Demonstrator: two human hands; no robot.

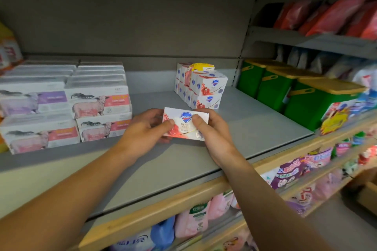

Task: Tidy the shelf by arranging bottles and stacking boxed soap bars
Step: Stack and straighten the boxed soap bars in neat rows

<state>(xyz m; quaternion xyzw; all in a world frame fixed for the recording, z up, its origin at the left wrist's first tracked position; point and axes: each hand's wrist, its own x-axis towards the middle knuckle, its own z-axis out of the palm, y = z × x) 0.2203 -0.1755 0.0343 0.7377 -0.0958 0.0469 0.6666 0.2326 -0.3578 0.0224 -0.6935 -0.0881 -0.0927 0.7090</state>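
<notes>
A white boxed soap bar with a blue shield logo and red print is held just above the grey shelf, near its middle. My left hand grips its left end, thumb on the front face. My right hand grips its right end, thumb across the logo. Behind it, toward the back right, stands a stack of matching soap boxes two layers high, with a yellow pack lying on top.
Stacked white soap packs with a sheep picture fill the shelf's left side. Green tubs with yellow lids stand in the bay to the right. Pink and blue bottles line the shelf below, behind a wooden rail.
</notes>
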